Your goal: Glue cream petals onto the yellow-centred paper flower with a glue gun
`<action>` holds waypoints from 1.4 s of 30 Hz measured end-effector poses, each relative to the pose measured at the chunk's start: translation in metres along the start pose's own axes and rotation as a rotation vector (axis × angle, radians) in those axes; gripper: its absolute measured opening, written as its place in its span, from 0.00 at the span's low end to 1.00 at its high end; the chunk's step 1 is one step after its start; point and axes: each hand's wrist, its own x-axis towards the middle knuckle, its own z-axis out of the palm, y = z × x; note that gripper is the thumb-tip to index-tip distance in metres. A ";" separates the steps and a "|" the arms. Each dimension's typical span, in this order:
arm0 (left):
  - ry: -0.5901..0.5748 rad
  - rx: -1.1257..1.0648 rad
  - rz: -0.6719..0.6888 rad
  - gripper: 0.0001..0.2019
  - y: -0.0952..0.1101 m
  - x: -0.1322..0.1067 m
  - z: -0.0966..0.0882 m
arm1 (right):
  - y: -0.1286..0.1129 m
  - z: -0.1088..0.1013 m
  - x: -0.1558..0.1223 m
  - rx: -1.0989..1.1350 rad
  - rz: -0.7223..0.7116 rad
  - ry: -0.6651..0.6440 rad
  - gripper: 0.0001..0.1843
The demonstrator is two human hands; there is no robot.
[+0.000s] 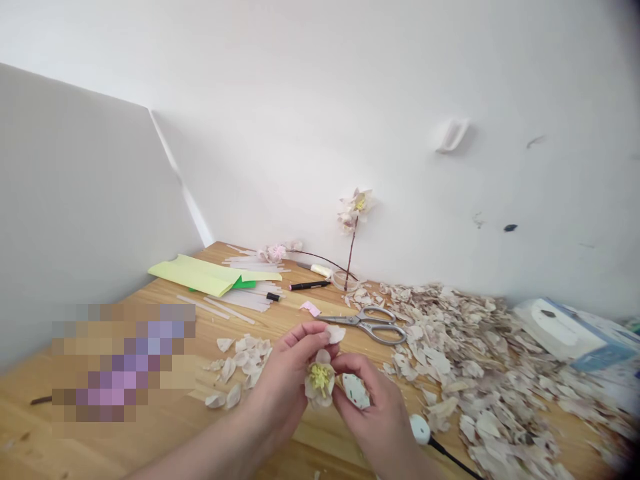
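Note:
My left hand pinches a pale petal between thumb and forefinger. Right beside it, my right hand has thumb and forefinger closed at the side of an artificial flower, which has whitish petals and yellow stamens. The flower faces me between both hands, and its stem is hidden. Behind the right-hand fingers shows a white thing with green specks; whether I grip it is unclear. A white round end with a black cord sticks out past that hand.
Scissors lie beyond my hands. Loose petals lie left, and a large petal heap spreads right beside a tissue pack. Yellow paper, glue sticks and a black pen lie behind. A flower stem stands by the wall.

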 end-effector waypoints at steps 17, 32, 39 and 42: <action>-0.142 0.826 0.317 0.13 0.055 0.000 -0.011 | 0.010 -0.035 0.016 0.545 0.338 -0.143 0.11; -0.420 1.456 0.722 0.12 0.045 -0.032 -0.006 | 0.011 -0.049 0.012 0.476 -0.060 -0.265 0.13; -0.437 1.310 0.686 0.15 0.047 -0.030 -0.004 | 0.013 -0.045 0.013 0.555 0.002 -0.280 0.07; -0.430 1.276 0.656 0.15 0.045 -0.028 -0.005 | 0.011 -0.044 0.014 0.577 0.026 -0.274 0.07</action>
